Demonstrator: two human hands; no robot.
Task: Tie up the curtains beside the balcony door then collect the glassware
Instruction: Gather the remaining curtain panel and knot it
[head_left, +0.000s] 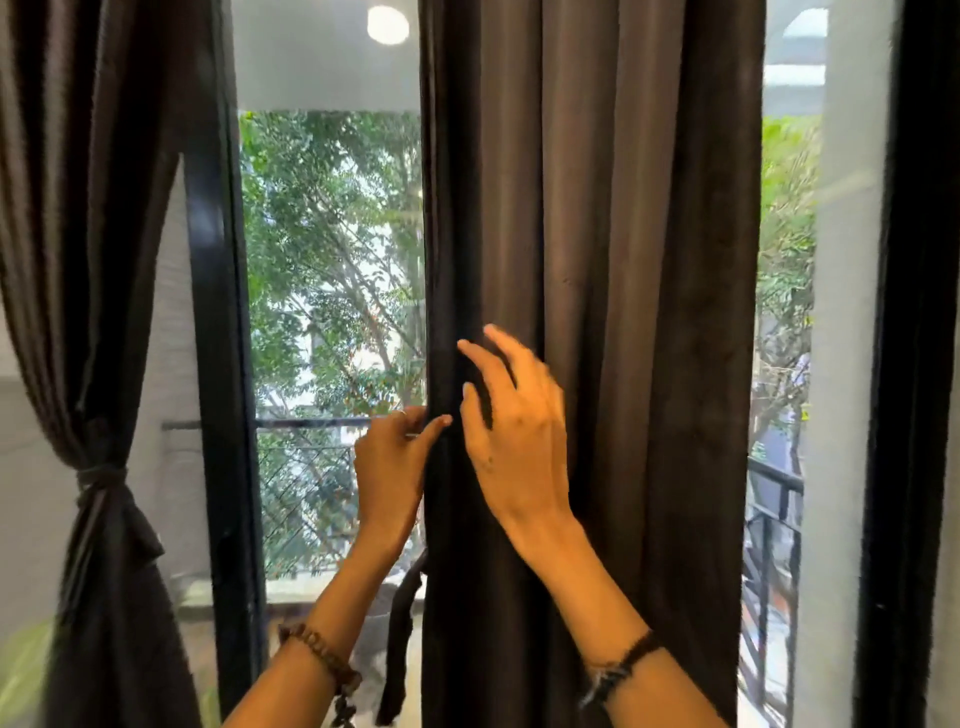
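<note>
A dark brown curtain (623, 260) hangs loose in long folds in front of the balcony glass. My left hand (389, 467) pinches its left edge at rail height. My right hand (514, 436) is spread open against the front folds, fingers apart and slightly blurred. A dark fabric tie-back strip (397, 654) dangles below my left hand, beside the curtain's edge. At the far left a second dark curtain (78, 260) is gathered and bound by a knotted tie (101, 480). No glassware is in view.
A black door frame post (218, 364) stands between the two curtains. Through the glass I see a balcony railing (311, 423) and trees. Another black frame (914, 364) runs down the right edge, with more railing (774, 519) outside.
</note>
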